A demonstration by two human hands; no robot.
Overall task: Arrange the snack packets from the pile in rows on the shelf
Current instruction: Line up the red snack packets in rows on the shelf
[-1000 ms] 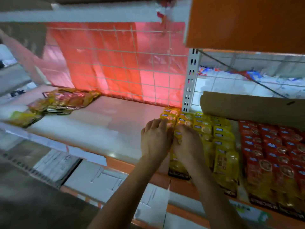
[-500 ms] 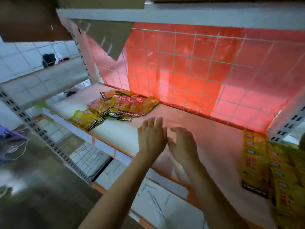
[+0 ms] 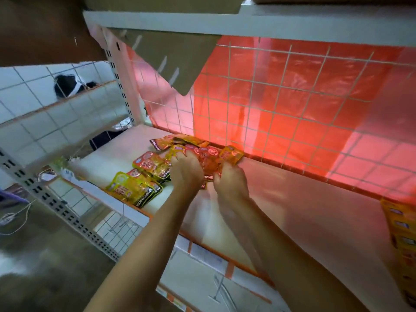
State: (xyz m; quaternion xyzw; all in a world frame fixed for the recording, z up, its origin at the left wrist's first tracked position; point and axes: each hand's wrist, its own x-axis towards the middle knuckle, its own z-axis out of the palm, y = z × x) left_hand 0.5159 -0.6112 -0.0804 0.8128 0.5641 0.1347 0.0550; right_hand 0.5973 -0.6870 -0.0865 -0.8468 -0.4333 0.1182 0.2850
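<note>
Both hands are in the pile of snack packets [image 3: 148, 165] at mid-frame, toward the back of the shelf [image 3: 292, 210]. Left hand [image 3: 186, 171] has fingers curled onto the red packets [image 3: 208, 157]; right hand [image 3: 230, 180] grips their right side. A row of yellow packets [image 3: 403, 233] lies at the frame's right edge, well apart from the pile.

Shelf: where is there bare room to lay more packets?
Free: the bare board between the pile and the yellow rows at the right edge, back to the wire grid. Crowded: the left part, where the left hand and right hand grip the pile.
</note>
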